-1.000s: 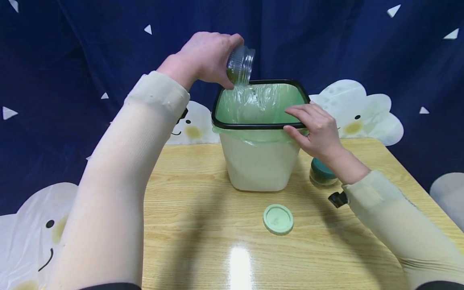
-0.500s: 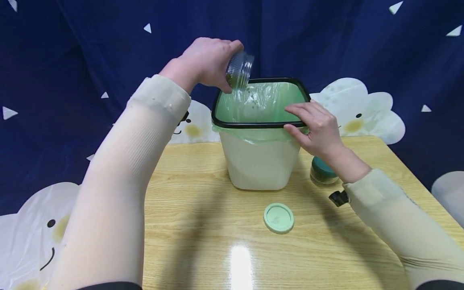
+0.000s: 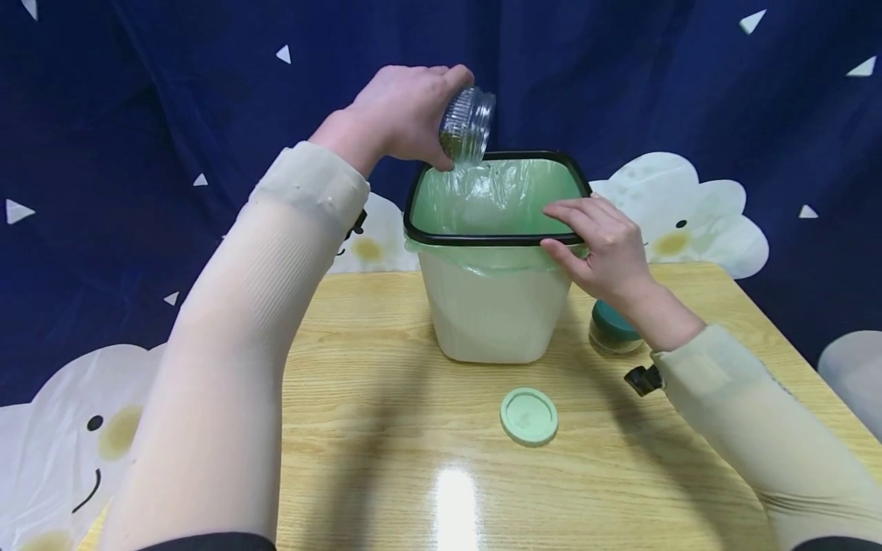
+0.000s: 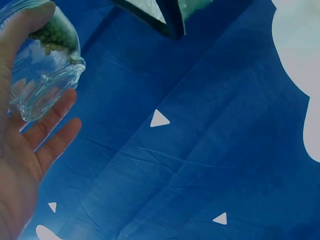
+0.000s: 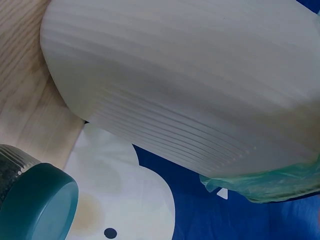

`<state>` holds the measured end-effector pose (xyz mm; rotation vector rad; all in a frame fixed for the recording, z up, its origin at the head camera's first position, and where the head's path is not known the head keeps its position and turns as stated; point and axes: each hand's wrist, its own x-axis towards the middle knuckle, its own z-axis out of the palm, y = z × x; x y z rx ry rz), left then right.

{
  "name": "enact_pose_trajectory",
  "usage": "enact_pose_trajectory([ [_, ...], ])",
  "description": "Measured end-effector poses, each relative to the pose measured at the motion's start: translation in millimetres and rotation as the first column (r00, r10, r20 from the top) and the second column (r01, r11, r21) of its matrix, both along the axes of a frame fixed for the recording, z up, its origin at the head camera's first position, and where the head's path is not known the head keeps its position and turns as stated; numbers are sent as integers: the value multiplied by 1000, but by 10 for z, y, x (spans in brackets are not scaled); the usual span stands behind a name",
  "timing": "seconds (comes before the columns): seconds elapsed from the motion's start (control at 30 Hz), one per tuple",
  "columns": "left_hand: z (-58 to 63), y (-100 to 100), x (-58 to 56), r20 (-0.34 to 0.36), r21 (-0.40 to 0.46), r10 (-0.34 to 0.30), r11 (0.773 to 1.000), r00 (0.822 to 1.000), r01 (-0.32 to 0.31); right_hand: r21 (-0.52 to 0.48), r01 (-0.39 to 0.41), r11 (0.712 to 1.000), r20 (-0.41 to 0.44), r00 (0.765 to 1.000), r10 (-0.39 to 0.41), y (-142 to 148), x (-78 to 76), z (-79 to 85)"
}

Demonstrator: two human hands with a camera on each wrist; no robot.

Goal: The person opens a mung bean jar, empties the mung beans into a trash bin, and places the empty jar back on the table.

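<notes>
My left hand [image 3: 406, 115] grips a clear ribbed jar [image 3: 465, 126] above the left rear part of a trash bin. The jar is tipped, its open mouth facing right and down. Small round green beans [image 4: 55, 37] lie in it in the left wrist view. The white trash bin [image 3: 492, 306] has a black rim and a light green liner [image 3: 544, 187]. At the bin's right front corner, my right hand [image 3: 602, 241] holds the rim, thumb outside and fingers over the opening. In the right wrist view the bin's ribbed wall [image 5: 165, 120] fills much of the frame.
A pale green round lid [image 3: 528, 416] lies on the wooden table [image 3: 386, 459] in front of the bin. To the bin's right, partly behind my right forearm, stands a jar with a teal lid [image 5: 45, 205]. A dark blue curtain [image 3: 586, 69] hangs behind.
The left hand with the tilted jar dipped slightly, then rose and shifted a little to the right. Dark specks seen inside the bin half a second ago no longer show. The right hand stays put.
</notes>
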<state>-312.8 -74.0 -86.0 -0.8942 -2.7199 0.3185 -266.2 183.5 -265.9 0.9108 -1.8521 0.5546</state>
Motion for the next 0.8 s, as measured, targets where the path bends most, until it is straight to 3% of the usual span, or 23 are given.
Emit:
enact_pose_trajectory([
  [0.27, 7, -66, 8, -19, 0, 0, 1000, 1000, 0, -28, -16, 999, 8, 1000, 16, -37, 5, -4],
  [0.47, 9, -63, 5, 15, -20, 7, 1000, 1000, -6, -34, -15, 999, 9, 1000, 16, -39, 4, 14],
  [0.8, -19, -53, 3, 14, -48, 10, 999, 1000, -9, 16, 1, 1000, -3, 1000, -1, -7, -8, 8],
])
